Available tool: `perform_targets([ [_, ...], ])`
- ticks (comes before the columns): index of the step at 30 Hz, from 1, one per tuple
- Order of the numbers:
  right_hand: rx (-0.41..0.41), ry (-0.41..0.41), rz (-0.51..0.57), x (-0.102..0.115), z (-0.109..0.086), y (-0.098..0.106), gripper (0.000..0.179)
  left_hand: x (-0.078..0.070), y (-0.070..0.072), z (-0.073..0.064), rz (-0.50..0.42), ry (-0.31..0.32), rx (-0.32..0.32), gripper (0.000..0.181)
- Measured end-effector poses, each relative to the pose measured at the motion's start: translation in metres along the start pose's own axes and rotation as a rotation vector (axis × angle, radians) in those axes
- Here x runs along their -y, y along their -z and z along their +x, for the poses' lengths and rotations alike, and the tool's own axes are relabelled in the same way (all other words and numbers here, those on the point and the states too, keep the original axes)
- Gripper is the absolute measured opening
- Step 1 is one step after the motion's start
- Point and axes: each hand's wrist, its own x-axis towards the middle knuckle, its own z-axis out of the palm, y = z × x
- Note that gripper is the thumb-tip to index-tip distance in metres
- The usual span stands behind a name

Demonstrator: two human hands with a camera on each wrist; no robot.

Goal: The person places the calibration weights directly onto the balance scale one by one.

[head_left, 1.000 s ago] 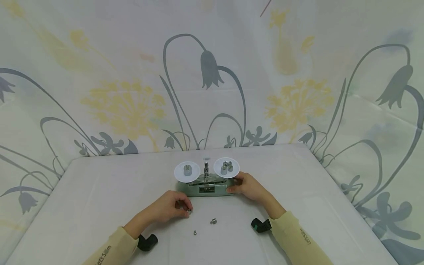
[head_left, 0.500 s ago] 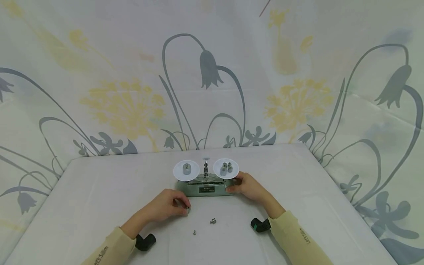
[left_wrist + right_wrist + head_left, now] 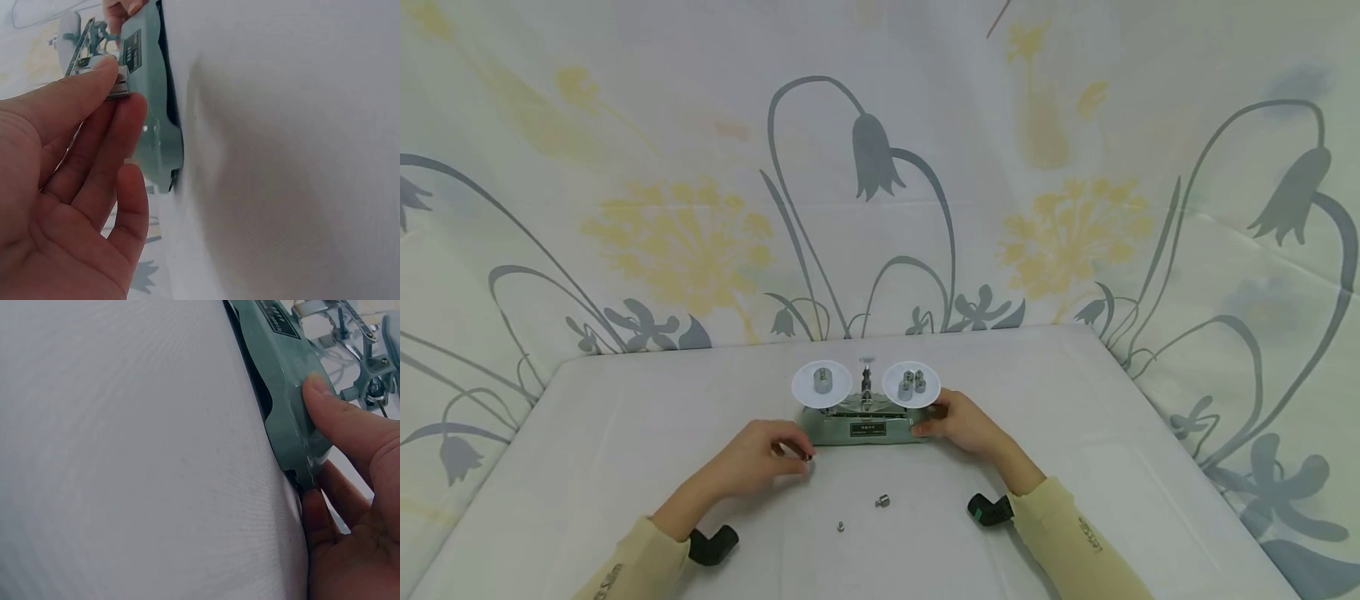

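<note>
A green balance scale with two white pans stands toward the back of the table. My right hand grips the right end of its base, the thumb on the front face and the fingers round the end. My left hand is by the base's left front corner. Between its thumb and fingertips it pinches a small metal weight, mostly covered by the fingers. One larger weight stands on the left pan. A few smaller weights stand together on the right pan.
Two loose weights lie on the white table in front of the scale: a knobbed weight on its side and a tiny weight nearer. Black wrist devices sit at both sleeves. A flower-printed curtain hangs behind the table.
My left hand has moved left and slightly back from the tabletop spot in front of the scale, carrying the small weight. My right hand stays on the base.
</note>
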Motion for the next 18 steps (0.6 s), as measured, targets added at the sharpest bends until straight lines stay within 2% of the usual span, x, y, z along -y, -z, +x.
perform_targets([
  [18, 0.008, 0.011, 0.025, 0.000, -0.001, -0.001, 0.050, -0.013, 0.032, -0.003, 0.055, 0.022, -0.091, 0.015],
])
